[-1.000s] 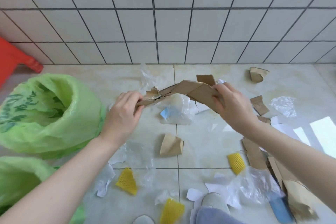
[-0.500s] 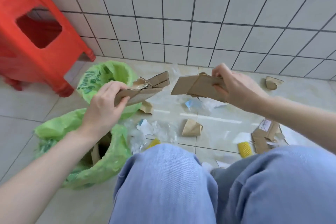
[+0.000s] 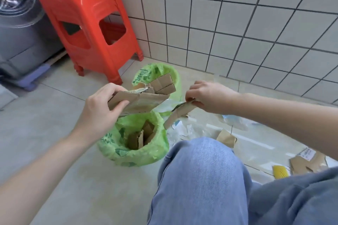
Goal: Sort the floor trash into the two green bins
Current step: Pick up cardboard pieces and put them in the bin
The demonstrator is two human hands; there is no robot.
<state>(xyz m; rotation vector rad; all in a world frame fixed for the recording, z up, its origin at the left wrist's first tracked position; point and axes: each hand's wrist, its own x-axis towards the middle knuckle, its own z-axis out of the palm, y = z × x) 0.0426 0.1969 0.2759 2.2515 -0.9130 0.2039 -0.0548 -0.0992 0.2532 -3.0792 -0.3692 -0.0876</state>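
Upper left of the frame, a red plastic stool [image 3: 91, 29] stands on the beige tiled floor [image 3: 45, 115], right up against the white tiled wall [image 3: 237, 23] with its dark grout. Far left edge, a grey washing machine [image 3: 20, 23]. Daylight glints off the floor at lower right.

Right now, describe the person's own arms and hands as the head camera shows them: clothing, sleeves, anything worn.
Both forearms are bare to the frame edge; no sleeve shows. The left hand and right hand wear no gloves, and no watch, bracelet or ring is visible. The fingernails look short and unpainted. The only clothing in view is light blue denim jeans over the raised knees.
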